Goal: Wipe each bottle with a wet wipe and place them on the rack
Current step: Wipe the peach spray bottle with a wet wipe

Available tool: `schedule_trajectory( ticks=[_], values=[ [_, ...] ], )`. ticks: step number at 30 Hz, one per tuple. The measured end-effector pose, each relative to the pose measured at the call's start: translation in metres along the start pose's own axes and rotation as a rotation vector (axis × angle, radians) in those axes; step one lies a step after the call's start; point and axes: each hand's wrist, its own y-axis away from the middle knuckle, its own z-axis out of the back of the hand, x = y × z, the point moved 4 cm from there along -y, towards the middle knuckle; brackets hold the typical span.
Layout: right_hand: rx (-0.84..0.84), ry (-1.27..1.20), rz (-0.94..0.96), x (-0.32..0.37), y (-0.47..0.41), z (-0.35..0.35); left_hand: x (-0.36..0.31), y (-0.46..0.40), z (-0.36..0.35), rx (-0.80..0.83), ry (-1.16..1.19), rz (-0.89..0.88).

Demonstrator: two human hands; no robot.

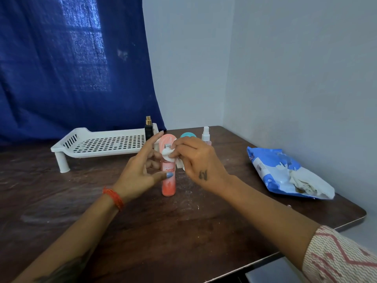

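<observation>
The right hand [195, 160] pinches a crumpled white wet wipe [169, 155] between thumb and fingertips and presses it against the neck of the pink bottle [168, 180], which stands upright on the dark wooden table [183, 231]. The left hand [140, 170] holds that bottle at its label, thumb across the front, while the forefinger points up and away, straight. Just behind the hands stand a pink-capped bottle [166, 138] and a teal-capped one [187, 135], both mostly hidden by the fingers, and a small clear spray bottle [206, 136] to their right. A dark bottle with a gold sprayer [149, 128] stands at the right end of the white perforated rack [98, 142]; whether it is on the rack or just behind it cannot be told. The rack sits on short legs at the back left, before a blue curtain [71, 68]. A blue-and-white wipe pack [271, 166] lies open near the right wall [306, 78], a wipe [306, 180] spilling from it. The table's near-right corner lies close behind the right forearm.
</observation>
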Motion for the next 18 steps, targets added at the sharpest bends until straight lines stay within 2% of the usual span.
schedule_trajectory(
  ticks=[3, 7, 13, 18],
  values=[
    [-0.059, -0.126, -0.170, -0.007, 0.002, -0.003, 0.000, 0.000, 0.001, 0.001, -0.016, -0.005],
    [-0.064, -0.170, -0.377, -0.015, 0.002, -0.009, 0.000, 0.000, 0.001, -0.002, -0.011, -0.012],
    [0.046, -0.244, -0.593, -0.022, -0.003, -0.017, 0.000, -0.001, 0.000, 0.015, -0.026, -0.011],
    [0.150, -0.294, -0.657, -0.023, -0.007, -0.019, -0.002, 0.000, -0.001, 0.024, -0.029, -0.007]
  ],
)
